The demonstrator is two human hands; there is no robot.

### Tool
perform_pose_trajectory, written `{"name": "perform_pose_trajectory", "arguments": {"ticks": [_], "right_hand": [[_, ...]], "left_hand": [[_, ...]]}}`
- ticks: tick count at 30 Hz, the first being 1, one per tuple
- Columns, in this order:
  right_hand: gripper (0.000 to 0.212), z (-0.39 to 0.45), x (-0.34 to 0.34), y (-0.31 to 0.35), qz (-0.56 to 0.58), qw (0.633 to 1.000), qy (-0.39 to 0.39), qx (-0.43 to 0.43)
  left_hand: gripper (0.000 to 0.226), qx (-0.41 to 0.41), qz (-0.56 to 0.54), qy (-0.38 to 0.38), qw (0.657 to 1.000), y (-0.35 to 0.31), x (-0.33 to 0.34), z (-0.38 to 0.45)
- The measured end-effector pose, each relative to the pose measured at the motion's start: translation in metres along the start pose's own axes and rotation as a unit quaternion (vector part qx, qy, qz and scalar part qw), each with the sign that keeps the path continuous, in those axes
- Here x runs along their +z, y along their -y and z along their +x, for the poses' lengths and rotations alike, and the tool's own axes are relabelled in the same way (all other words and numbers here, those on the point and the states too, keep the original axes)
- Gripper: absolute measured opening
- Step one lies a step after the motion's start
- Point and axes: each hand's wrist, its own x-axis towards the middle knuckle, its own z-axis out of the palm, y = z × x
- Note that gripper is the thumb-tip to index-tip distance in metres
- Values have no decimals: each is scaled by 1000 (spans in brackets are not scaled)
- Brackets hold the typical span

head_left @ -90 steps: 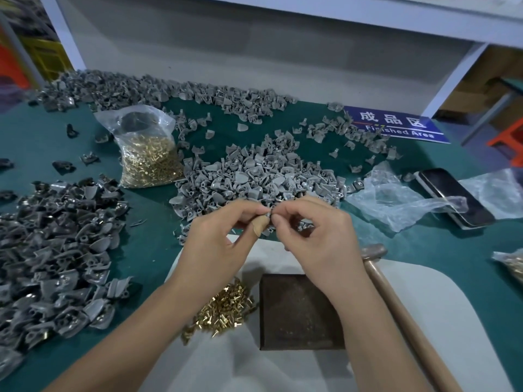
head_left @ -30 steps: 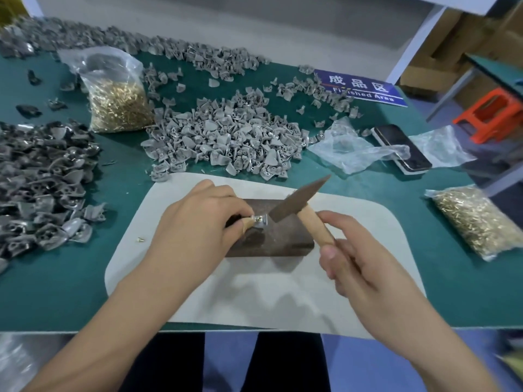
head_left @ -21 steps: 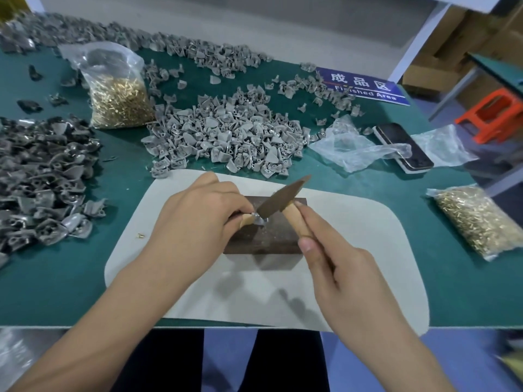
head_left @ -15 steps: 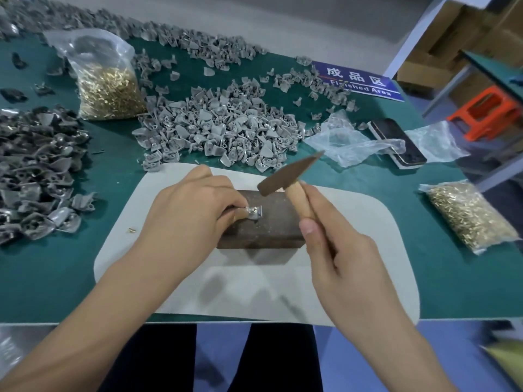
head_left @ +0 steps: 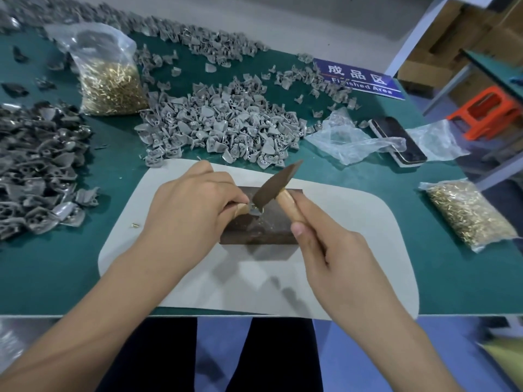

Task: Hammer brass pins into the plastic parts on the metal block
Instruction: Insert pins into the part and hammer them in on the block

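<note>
A dark metal block (head_left: 268, 229) lies on a pale mat (head_left: 353, 222) near the table's front edge. My left hand (head_left: 189, 205) pinches a small grey plastic part (head_left: 254, 212) with a brass pin against the block's top. My right hand (head_left: 328, 250) grips the wooden handle of a hammer (head_left: 276, 185). The hammer's head is down on the part, and its pointed end rises to the upper right.
A heap of grey plastic parts (head_left: 226, 125) lies behind the mat, a darker heap (head_left: 36, 171) at the left. Bags of brass pins (head_left: 110, 77) (head_left: 469, 213) sit at back left and at right. A phone (head_left: 399, 140), clear plastic bags (head_left: 348, 140) and a blue sign (head_left: 359, 80) lie beyond.
Three seconds ago both hands fitted a pin into a part above the block. Since then my right hand took the hammer; its head has come down from its raised position onto the part.
</note>
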Motion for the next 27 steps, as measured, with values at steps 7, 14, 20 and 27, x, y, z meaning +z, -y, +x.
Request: {"name": "perform_pose_trajectory", "arguments": {"ticks": [7,14,20,27], "right_hand": [[41,-3,-2,3,-11,1000,2,-9],[42,-5,-2,7,-17,1000,-2,0],[43,-4,-5,8,-1,999,-36,-1],[38,0,-13,-2,60,993,-105,-16]], "left_hand": [[4,-1,15,-12,1000,-4,-2,0],[3,-4,18,-8,1000,-4,-3,0],[4,-2,18,2,1000,-2,-5,0],[8,-1,12,9,1000,0,-3,1]]}}
